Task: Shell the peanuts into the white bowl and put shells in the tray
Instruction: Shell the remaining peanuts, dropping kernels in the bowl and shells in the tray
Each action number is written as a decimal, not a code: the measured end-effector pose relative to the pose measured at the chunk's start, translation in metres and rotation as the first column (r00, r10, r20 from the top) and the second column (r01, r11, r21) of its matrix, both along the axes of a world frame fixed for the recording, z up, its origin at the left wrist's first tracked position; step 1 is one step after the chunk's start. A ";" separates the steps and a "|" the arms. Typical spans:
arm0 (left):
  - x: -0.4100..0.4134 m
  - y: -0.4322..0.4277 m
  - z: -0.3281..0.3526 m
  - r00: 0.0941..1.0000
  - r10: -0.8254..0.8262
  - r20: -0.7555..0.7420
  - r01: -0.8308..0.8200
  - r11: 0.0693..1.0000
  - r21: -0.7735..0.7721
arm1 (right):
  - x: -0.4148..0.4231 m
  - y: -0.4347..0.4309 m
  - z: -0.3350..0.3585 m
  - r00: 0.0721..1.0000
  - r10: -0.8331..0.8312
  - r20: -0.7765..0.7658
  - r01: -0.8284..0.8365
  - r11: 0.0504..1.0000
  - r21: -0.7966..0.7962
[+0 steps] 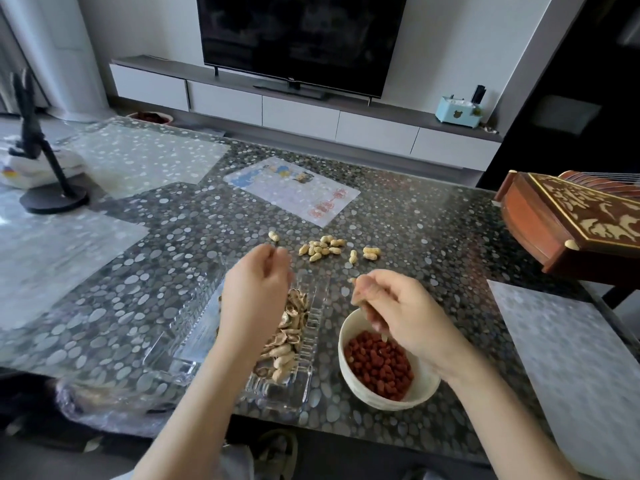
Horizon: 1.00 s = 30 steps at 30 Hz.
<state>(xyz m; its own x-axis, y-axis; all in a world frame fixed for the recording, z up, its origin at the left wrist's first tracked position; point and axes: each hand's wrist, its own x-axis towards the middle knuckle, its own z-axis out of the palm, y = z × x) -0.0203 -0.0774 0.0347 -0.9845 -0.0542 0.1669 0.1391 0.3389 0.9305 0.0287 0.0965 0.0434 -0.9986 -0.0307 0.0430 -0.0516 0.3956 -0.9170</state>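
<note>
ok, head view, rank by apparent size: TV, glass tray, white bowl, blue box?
1. TV and glass tray: roughly alike, unranked; TV cropped, tray nearer.
2. white bowl
3. blue box

Clear ribbed glass tray, glossy white bowl, glossy pebble-patterned table

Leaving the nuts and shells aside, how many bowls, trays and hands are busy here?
White bowl: 1
Clear tray: 1
Hands, left hand and right hand: 2
Total: 4
</note>
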 end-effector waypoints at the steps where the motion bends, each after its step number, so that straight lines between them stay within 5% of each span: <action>1: -0.006 -0.009 0.000 0.998 0.052 0.020 -0.053 0.998 0.029 | -0.010 -0.010 -0.002 1.000 0.015 -0.012 -0.014 0.994 0.111; 5: -0.019 -0.030 -0.001 0.984 0.150 0.093 -0.161 0.978 0.134 | -0.040 -0.044 -0.009 0.993 0.119 -0.015 -0.101 0.897 0.431; 12: -0.026 -0.037 0.000 0.982 0.162 0.098 -0.174 0.976 0.134 | -0.064 -0.063 -0.013 0.984 0.178 0.006 -0.157 0.851 0.501; 15: -0.028 -0.038 0.001 0.985 0.148 0.093 -0.158 0.980 0.122 | -0.092 -0.037 -0.021 0.983 -0.093 -0.160 0.168 0.807 0.566; 17: -0.030 -0.039 0.000 0.985 0.150 0.086 -0.159 0.981 0.114 | -0.119 -0.015 -0.032 0.938 -0.301 -0.172 0.338 0.679 0.651; 20: -0.031 -0.041 0.000 0.985 0.157 0.074 -0.165 0.979 0.119 | -0.151 0.012 -0.050 0.913 -0.408 -0.012 0.249 0.533 0.808; 23: -0.033 -0.041 0.000 0.986 0.153 0.073 -0.161 0.979 0.128 | -0.170 0.024 -0.063 0.923 -0.362 0.129 0.092 0.534 0.841; 27: -0.035 -0.038 0.000 0.988 0.145 0.059 -0.151 0.983 0.105 | -0.178 0.025 -0.071 0.927 -0.359 0.114 0.095 0.515 0.852; 30: -0.035 -0.034 -0.001 0.992 0.121 0.037 -0.124 0.988 0.091 | -0.168 0.024 -0.063 0.930 -0.363 0.063 0.210 0.664 0.717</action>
<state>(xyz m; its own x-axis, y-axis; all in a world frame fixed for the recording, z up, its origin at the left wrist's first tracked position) -0.0554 -0.1118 0.0338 -0.9741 -0.1886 0.1249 0.0724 0.2632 0.9620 -0.1395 0.1204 -0.0200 -0.9479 0.3136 -0.0553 0.3122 0.8809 -0.3557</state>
